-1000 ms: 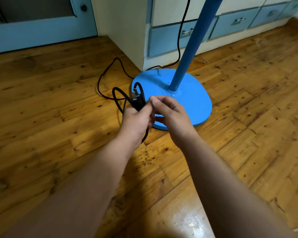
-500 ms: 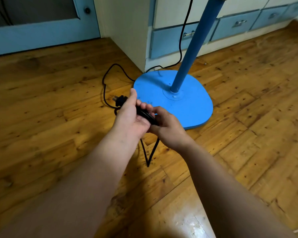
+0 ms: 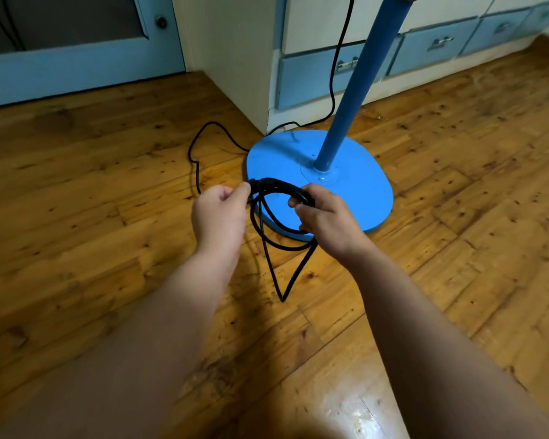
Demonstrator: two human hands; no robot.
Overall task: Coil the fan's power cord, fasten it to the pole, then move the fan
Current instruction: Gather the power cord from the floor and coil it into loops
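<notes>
The fan's blue pole (image 3: 358,87) rises from its flat blue base (image 3: 355,182) on the wooden floor. Just in front of the base I hold the black power cord (image 3: 279,185) in a small coil between both hands. My left hand (image 3: 219,213) pinches the coil's left side and my right hand (image 3: 322,213) grips its right side. Loops hang below the hands, and one narrow loop drops to a point on the floor. The rest of the cord trails left across the floor, then back behind the base and up along the cabinet. The fan's head is out of view.
A cream cabinet corner (image 3: 235,64) with blue drawers (image 3: 311,77) stands right behind the base. A blue door (image 3: 76,45) is at the back left. Wooden floor (image 3: 92,248) stretches to the left, to the right and toward me.
My hands have drawn apart, spreading the cord from a tight bundle into an open coil. The loop hanging below has grown longer. The loose cord on the floor at the left lies a little differently.
</notes>
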